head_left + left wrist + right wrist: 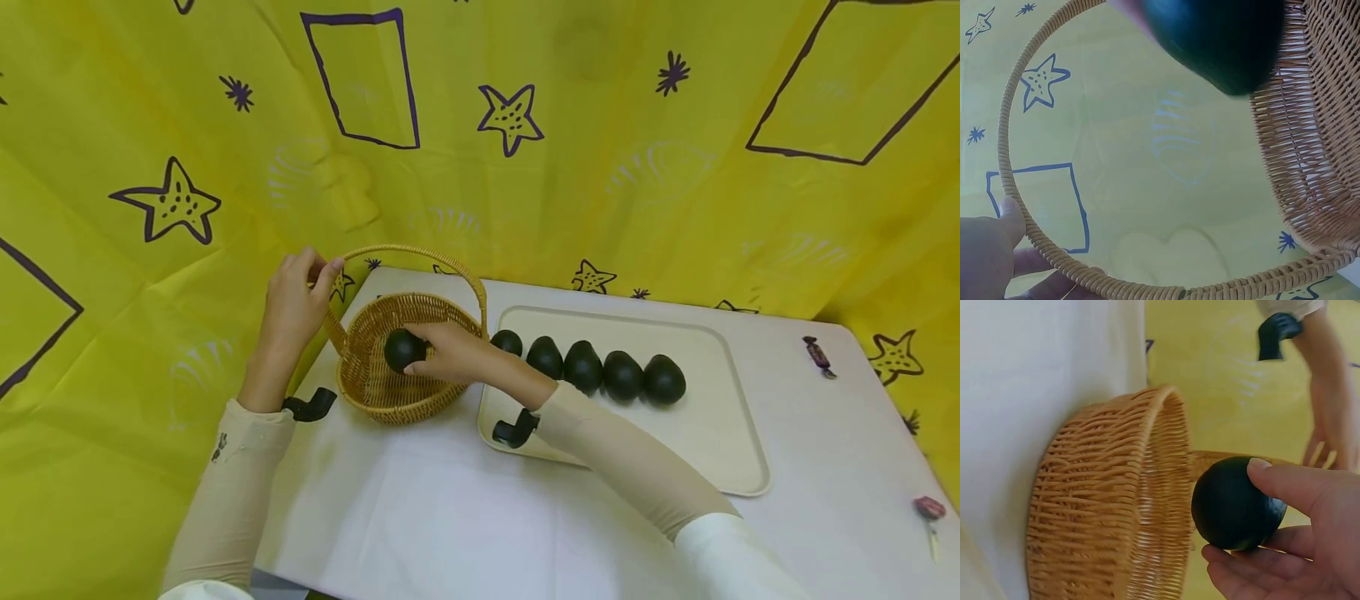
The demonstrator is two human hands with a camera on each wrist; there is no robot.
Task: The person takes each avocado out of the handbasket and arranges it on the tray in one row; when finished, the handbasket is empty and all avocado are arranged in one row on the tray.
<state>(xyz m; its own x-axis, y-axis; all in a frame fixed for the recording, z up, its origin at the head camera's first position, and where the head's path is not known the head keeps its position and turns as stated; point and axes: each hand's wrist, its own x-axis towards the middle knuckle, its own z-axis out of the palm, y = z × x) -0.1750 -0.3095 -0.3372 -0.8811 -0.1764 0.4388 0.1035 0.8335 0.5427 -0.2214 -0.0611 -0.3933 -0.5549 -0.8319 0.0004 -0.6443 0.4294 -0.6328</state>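
A dark green avocado point(403, 350) is held in my right hand point(453, 354), thumb on one side and fingers on the other, above the mouth of a wicker basket point(408, 408). In the right wrist view the avocado point(1235, 503) hangs beside the basket's rim point(1163, 400), apart from it. My left hand point(294, 292) grips the arched basket handle point(457, 271) on its left side; the left wrist view shows thumb and fingers around the handle point(1007, 125). Several more avocados point(585, 367) sit in a row on a cream tray point(712, 442), the leftmost partly hidden by my right hand and wrist.
A wrapped candy point(817, 357) lies at the table's right back, and a lollipop point(930, 510) lies near its right edge. The white-covered table point(450, 508) meets a yellow patterned cloth point(585, 192) behind and on the left.
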